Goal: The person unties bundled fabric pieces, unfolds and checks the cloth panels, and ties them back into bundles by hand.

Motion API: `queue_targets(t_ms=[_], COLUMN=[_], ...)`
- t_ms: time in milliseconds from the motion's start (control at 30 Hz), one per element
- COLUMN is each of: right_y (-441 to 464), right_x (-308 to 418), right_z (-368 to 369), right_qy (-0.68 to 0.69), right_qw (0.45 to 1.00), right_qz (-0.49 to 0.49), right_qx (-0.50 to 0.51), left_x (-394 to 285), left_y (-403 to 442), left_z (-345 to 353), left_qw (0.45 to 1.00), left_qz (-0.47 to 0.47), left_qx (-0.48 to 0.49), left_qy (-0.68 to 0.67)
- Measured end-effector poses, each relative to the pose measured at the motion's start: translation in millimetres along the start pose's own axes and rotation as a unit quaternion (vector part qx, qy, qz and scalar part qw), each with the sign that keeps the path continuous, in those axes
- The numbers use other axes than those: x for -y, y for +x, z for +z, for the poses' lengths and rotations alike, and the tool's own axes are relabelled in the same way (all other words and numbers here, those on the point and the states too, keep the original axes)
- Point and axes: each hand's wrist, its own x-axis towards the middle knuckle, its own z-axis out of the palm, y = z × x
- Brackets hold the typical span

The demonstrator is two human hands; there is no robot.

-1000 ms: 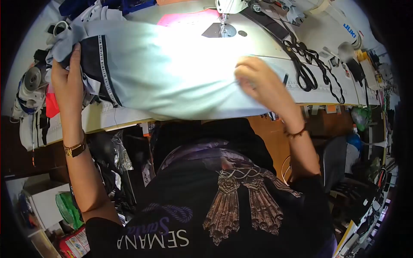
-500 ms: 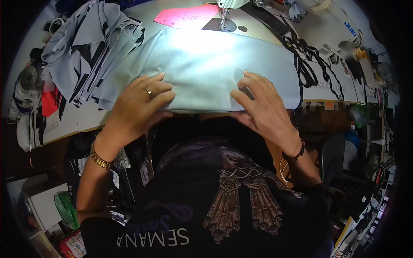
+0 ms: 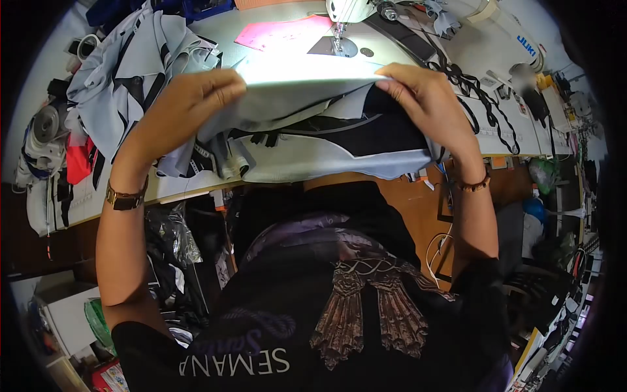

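Note:
Light grey fabric [image 3: 294, 157] lies at the table's front edge, its upper layer raised between both hands, showing black panels and seams inside. My left hand [image 3: 189, 108] pinches the raised layer at its left end. At the right end, my right hand [image 3: 421, 98] grips the same edge between thumb and fingers, beside a black panel. Just beyond the raised edge stands the sewing machine's needle and presser foot [image 3: 339, 40]. A pile of grey and black fabric pieces [image 3: 140, 72] rests left of my left hand.
A pink marked piece [image 3: 281, 32] lies behind the fabric. Black scissors [image 3: 467, 117] and a black cord [image 3: 496, 117] are on the right of the table [image 3: 535, 130]. Thread spools [image 3: 49, 121] stand at the left edge.
Both hands have moved from resting flat on the smooth fabric to holding up its near layer, further from the body. The black inner panels have come into view.

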Motion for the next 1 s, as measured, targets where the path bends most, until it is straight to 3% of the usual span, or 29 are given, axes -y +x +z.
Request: queue_targets(t_ms=[33, 133, 167, 267, 333, 400, 433, 467, 567, 600, 633, 667, 700, 800, 867, 933, 1000], right_y=[3.5, 17.4, 19.0, 25.5, 27.1, 26.5, 21.6, 14.9, -6.3, -12.9, -22.6, -30.5, -40.9, -53.9, -52.9, -49.8, -48.4], right_x=[-2.8, -4.8, -2.2, -8.0, -3.6, -2.3, -4.3, -5.9, -4.4, -3.0, -14.4, -19.4, -27.3, -46.3, -38.8, -42.1, -31.2], right_z=[-0.9, -19.0, -19.2, -19.5, -25.9, -32.6, -36.5, -39.9, -42.2, -40.1, -34.8, -30.0, -22.4, 4.6, 8.7, 14.4, 6.6], right_qy=[-0.008, -0.056, -0.003, -0.043, -0.030, -0.004, 0.093, 0.100, 0.079, 0.047, 0.021, -0.006, -0.055, -0.143, -0.124, -0.169, -0.054], right_qw=[1.000, 0.993, 0.992, 0.998, 0.998, 0.998, 0.995, 0.994, 0.981, 0.979, 0.981, 0.986, 0.990, 0.987, 0.991, 0.985, 0.990], right_qz=[-0.011, 0.056, 0.102, -0.008, 0.035, 0.031, 0.027, 0.007, -0.037, -0.035, -0.050, -0.029, -0.017, 0.009, 0.049, 0.008, 0.097], right_qx=[-0.019, 0.088, 0.080, -0.034, -0.044, -0.053, -0.015, 0.041, 0.173, 0.196, 0.184, 0.166, 0.126, 0.066, 0.032, 0.030, 0.084], left_x=[-4.1, 4.8, 10.1, 16.2, 15.5, 8.9, 3.1, -1.2, -4.6, 2.3, 1.2, -3.2, -7.6, -25.1, -48.1, -36.2, -26.1], left_y=[4.7, 23.0, 30.8, 49.3, 56.6, 50.2, 39.5, 28.1, -18.3, -29.9, -43.0, -55.3, -61.3, -58.3, -47.6, -31.3, -19.2], left_z=[-2.8, -9.8, -7.7, -12.4, -19.2, -29.8, -30.7, -31.5, -8.1, 8.9, 19.6, 30.0, 36.2, 85.5, 115.7, 157.2, 174.4], left_qw=[0.999, 0.983, 0.972, 0.937, 0.917, 0.930, 0.929, 0.926, 0.933, 0.973, 0.961, 0.975, 0.968, 0.968, 0.964, 0.931, 0.902], left_qz=[-0.001, 0.044, 0.078, 0.136, 0.148, 0.157, 0.183, 0.208, 0.149, 0.114, 0.122, 0.101, 0.080, 0.095, 0.135, 0.145, 0.151], left_qx=[-0.034, -0.124, -0.166, -0.245, -0.283, -0.229, -0.208, -0.187, 0.006, 0.039, 0.069, 0.013, -0.001, -0.095, -0.096, -0.196, -0.269], left_qy=[0.032, 0.125, 0.145, 0.209, 0.239, 0.240, 0.247, 0.254, 0.327, 0.197, 0.238, 0.195, 0.240, 0.210, 0.206, 0.270, 0.302])
